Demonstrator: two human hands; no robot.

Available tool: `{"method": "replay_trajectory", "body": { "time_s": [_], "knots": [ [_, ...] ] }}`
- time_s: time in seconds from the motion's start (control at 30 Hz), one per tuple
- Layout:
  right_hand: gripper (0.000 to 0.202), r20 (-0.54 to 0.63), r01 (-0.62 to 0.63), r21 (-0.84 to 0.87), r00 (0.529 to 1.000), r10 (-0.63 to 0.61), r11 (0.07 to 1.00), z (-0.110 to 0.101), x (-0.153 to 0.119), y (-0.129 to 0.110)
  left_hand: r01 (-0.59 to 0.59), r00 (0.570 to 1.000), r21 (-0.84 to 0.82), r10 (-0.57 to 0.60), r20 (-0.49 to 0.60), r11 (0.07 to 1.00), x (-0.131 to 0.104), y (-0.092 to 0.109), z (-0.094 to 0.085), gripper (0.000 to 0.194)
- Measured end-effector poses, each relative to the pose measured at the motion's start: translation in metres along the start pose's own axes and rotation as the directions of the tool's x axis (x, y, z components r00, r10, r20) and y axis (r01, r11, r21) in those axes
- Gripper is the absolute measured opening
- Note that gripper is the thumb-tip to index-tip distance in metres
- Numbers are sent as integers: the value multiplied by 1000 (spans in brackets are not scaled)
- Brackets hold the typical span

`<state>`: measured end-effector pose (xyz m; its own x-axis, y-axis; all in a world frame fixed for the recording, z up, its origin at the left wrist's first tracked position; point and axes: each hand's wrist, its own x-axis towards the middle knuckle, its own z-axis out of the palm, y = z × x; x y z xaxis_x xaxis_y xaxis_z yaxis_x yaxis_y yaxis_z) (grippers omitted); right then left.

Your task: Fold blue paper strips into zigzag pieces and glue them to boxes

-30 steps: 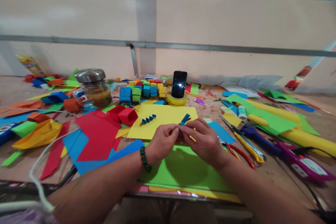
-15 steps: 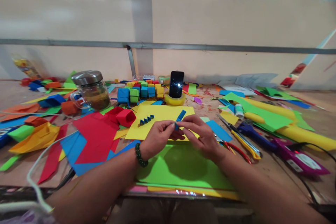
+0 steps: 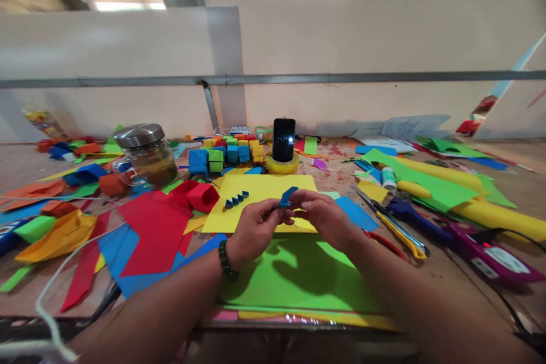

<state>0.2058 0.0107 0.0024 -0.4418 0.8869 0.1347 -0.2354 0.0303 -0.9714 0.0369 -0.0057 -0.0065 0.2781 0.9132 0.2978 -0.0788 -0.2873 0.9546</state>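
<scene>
A small folded strip of blue paper (image 3: 288, 197) is held between my two hands, above the front edge of a yellow paper sheet (image 3: 268, 187). My left hand (image 3: 258, 224) pinches its lower end between thumb and fingers. The fingers of my right hand (image 3: 323, 213) close on its upper right part; their tips partly hide it. On the yellow sheet, left of my hands, lies a zigzag-folded blue paper strip (image 3: 236, 200). Beneath my hands is a green paper sheet (image 3: 298, 278) with their shadow on it.
Left stand a lidded glass mug (image 3: 147, 159) and red paper pieces (image 3: 156, 227). Paper cubes (image 3: 216, 159) and a phone (image 3: 284, 139) on a yellow stand are behind. Scissors (image 3: 388, 250), a yellow-handled cutter (image 3: 396, 227) and a purple glue gun (image 3: 482, 250) lie right.
The blue strip's upper end has tipped over from standing up to lying lower and flatter, with my right fingers moved along it. The view has tilted slightly upward.
</scene>
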Motion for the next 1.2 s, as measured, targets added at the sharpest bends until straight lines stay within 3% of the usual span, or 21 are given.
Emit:
{"method": "replay_trajectory", "body": {
  "time_s": [0.07,0.2,0.43,0.63,0.8,0.9,1.0,1.2],
  "knots": [
    [24,9,-7,13,1000,7,1000,0,0,0,30,1000,-16,-30,5,999,0,-1,0,32],
    [25,-76,-9,-170,997,-3,985,4,1,1,73,997,44,-75,34,996,-3,-1,3,33],
    [23,-77,152,-401,977,-198,904,9,-2,3,97,993,-97,-89,81,991,-11,7,10,31],
    [25,-180,161,-433,949,-260,887,17,-5,13,42,997,-9,-41,63,999,-11,9,10,25],
    [31,-167,124,-405,964,-207,906,15,-1,12,165,986,-152,-158,61,974,-3,4,7,28],
    [35,-228,164,-355,939,-255,920,11,0,5,199,980,-162,-200,10,966,2,-1,2,32],
    [34,-274,141,-426,921,-276,894,7,-1,0,121,991,-88,-126,-55,989,5,-4,-1,31],
    [31,-163,47,-444,978,-133,895,7,1,6,-33,997,159,43,-61,987,3,-7,-3,28]
  ]
}}
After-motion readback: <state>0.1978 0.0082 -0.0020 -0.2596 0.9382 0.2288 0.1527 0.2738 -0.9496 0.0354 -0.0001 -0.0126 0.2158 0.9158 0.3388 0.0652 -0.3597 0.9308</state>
